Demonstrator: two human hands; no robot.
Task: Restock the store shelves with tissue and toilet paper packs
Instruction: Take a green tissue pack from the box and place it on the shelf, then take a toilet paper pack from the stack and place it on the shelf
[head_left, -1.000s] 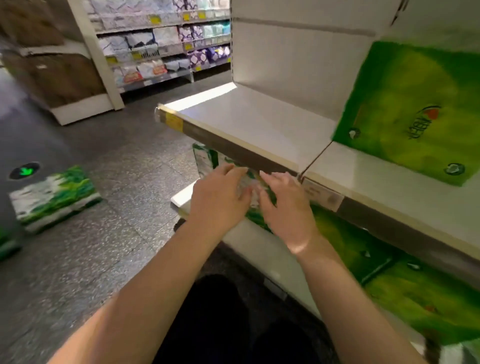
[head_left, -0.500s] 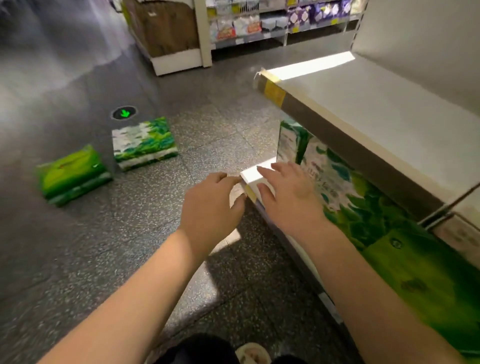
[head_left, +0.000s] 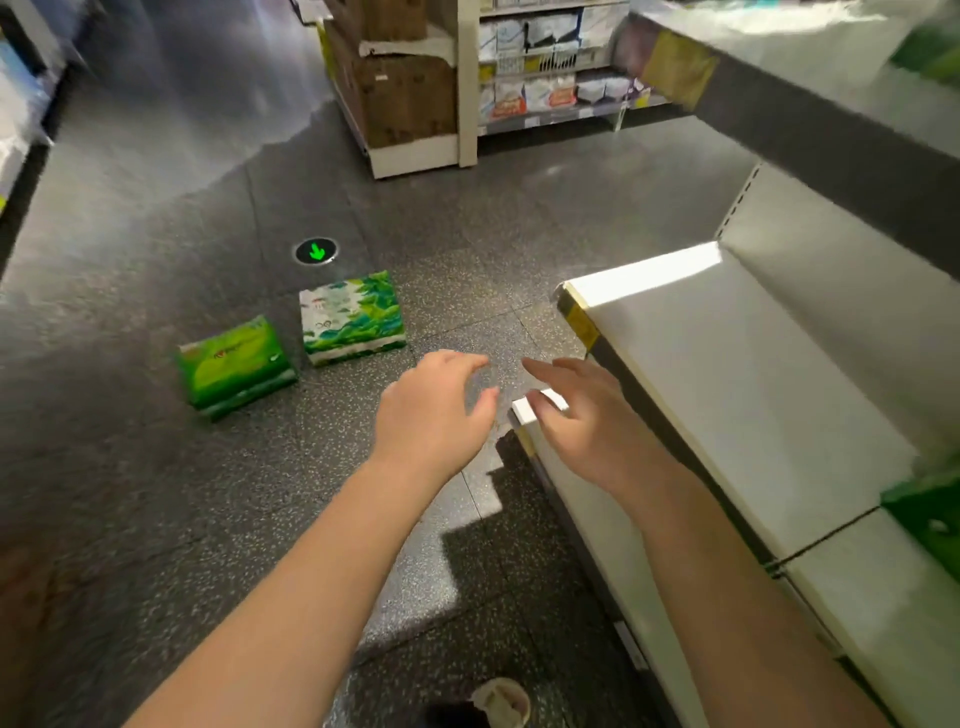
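Two tissue packs lie on the dark floor to my left: a plain green pack (head_left: 235, 367) and, just behind it to the right, a white-and-green leafy pack (head_left: 353, 317). My left hand (head_left: 436, 410) hovers over the floor with fingers loosely curved and holds nothing. My right hand (head_left: 582, 415) is beside it, fingers relaxed, over the corner of the bottom shelf (head_left: 582, 499), holding nothing. The white middle shelf (head_left: 727, 374) stretches along my right, with a green pack (head_left: 930, 514) at its near right edge.
An upper shelf edge (head_left: 779, 98) with a yellow tag runs overhead at right. Across the aisle stand brown cartons (head_left: 405, 88) and a shelf of packaged goods (head_left: 545, 73). A green arrow marker (head_left: 316, 251) is set in the floor. My shoe (head_left: 498, 701) shows at the bottom.
My view has swung left from the shelf toward the floor. Both hands left the pack on the lower shelf and now reach empty toward the two packs on the floor.
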